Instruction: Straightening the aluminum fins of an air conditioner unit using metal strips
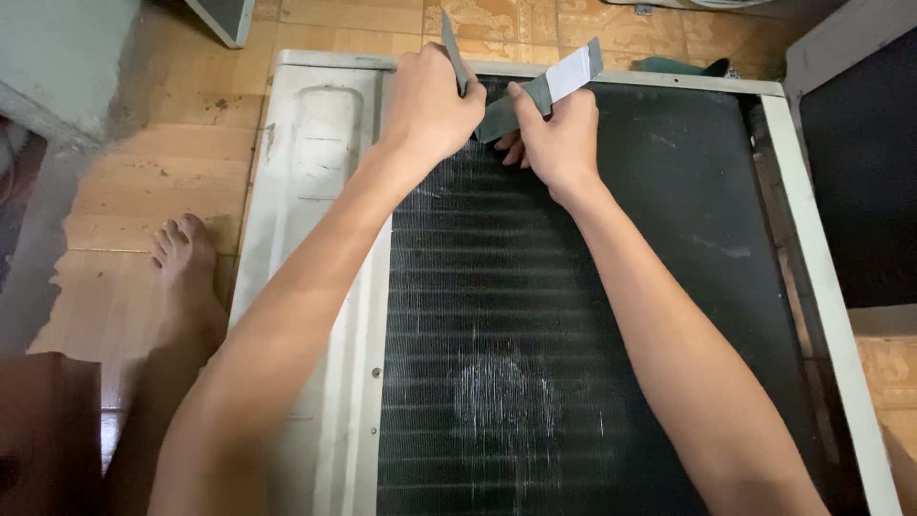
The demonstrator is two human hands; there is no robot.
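A white air-conditioner unit (315, 162) lies flat on the tiled floor, its dark finned coil (535, 315) facing up. At the coil's far edge my left hand (427, 105) grips one thin grey metal strip (451, 53) that sticks up from the fist. My right hand (559, 134) holds a second flat grey strip (549, 88) that slants up to the right. The two strips meet between my hands, just above the fins. A pale bent patch (501, 397) marks the fins nearer to me.
My bare foot (183, 250) rests on the tan floor tiles left of the unit. A dark red-brown object (48, 430) sits at the bottom left. A grey wall base (57, 57) is at top left, and another dark panel (864, 172) stands at right.
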